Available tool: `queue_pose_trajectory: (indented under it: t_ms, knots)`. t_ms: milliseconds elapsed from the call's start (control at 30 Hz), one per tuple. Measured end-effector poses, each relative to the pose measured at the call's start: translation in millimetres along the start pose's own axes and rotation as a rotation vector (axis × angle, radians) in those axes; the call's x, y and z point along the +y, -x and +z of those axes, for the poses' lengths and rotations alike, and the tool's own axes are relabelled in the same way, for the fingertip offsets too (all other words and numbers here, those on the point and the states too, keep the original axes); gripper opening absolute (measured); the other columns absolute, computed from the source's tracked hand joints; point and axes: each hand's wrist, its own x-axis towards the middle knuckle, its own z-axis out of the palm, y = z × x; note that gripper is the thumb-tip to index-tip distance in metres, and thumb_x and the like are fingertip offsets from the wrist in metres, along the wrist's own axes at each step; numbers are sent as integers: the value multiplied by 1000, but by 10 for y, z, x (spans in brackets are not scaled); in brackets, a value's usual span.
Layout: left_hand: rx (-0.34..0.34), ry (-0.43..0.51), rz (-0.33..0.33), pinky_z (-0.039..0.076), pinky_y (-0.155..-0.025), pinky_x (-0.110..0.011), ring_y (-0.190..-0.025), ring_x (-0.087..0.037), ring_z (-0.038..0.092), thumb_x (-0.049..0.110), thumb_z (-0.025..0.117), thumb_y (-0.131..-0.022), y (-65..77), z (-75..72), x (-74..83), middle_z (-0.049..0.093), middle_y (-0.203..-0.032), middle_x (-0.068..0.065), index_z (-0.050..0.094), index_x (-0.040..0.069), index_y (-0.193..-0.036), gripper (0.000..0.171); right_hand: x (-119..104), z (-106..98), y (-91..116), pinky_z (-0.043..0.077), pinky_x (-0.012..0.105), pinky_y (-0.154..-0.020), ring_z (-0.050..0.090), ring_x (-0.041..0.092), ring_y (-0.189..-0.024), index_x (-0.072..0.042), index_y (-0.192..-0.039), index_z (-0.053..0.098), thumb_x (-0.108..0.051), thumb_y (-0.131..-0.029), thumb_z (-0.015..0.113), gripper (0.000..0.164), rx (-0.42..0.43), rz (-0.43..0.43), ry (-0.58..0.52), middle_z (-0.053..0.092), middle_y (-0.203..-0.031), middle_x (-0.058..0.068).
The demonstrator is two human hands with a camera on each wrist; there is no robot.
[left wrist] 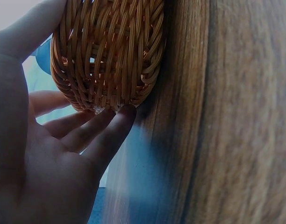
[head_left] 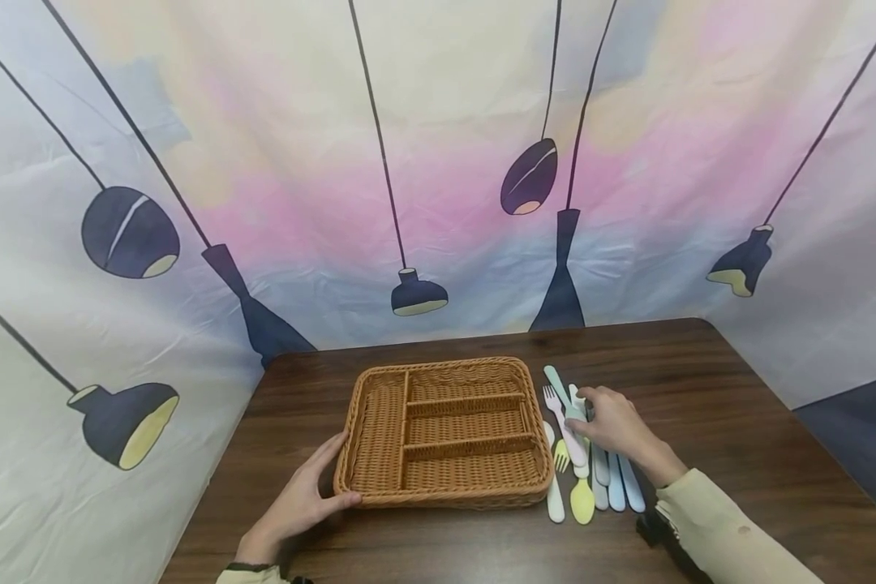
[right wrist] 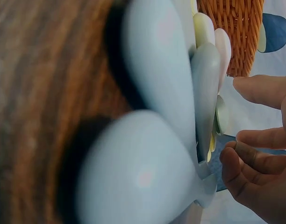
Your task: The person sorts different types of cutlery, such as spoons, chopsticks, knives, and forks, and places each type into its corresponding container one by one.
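A brown wicker basket (head_left: 438, 495) with several compartments lies on the table, its compartments bare. My left hand (head_left: 302, 495) holds its near left corner, thumb along the front wall and fingers along the left side. Close up in the left wrist view, the fingertips (left wrist: 126, 112) meet the woven wall (left wrist: 110, 51). My right hand (head_left: 616, 422) hovers over a pile of pastel cutlery, thumb and forefinger apart with nothing between them. In the pile are a yellow spoon (head_left: 582, 501), a pink fork (head_left: 552, 399), a yellow fork (head_left: 561, 457) and blue handles (head_left: 631, 487). The hand hides part of it.
The dark wooden table (head_left: 701, 389) reaches back to a hanging cloth (head_left: 467, 162) printed with lamps. The cutlery pile lies close along the basket's right side. A dark strap (head_left: 660, 531) hangs under the right sleeve (head_left: 730, 527).
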Motion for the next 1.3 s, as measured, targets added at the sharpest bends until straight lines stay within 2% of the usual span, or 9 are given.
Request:
queue_pose_trajectory:
  t_ms: [367, 733, 1000, 1300]
  knots:
    - [0, -14, -6, 36, -99, -72, -135, -51, 34, 42, 80, -78, 8, -5, -8, 32, -153, -27, 32, 11, -153, 95, 19, 30, 18, 53, 52, -72, 65, 33, -89, 5, -113, 67, -32, -79, 79, 52, -27, 23, -10, 69, -98, 20]
    - [-10, -15, -11, 36, -98, -73, -134, -54, 33, 41, 80, -79, 3, 2, -7, 31, -152, -30, 31, 9, -153, 95, 42, 22, 23, 54, 55, -76, 66, 37, -94, 4, -108, 69, -29, -77, 81, 46, -38, 10, 8, 70, -102, 22]
    - [5, -1, -11, 34, -100, -73, -136, -51, 32, 43, 80, -78, -30, -6, 6, 30, -154, -27, 31, 12, -153, 95, 43, 5, -5, 54, 46, -67, 67, 29, -84, 5, -103, 70, -26, -77, 81, 42, -21, 7, 29, 71, -99, 22]
    - [3, 14, -19, 32, -102, -73, -137, -50, 32, 42, 80, -78, 36, 5, -10, 31, -154, -26, 32, 10, -153, 94, 5, 56, 12, 51, 40, -61, 58, 21, -74, 5, -101, 70, -18, -73, 74, 37, -50, 27, 25, 69, -93, 19]
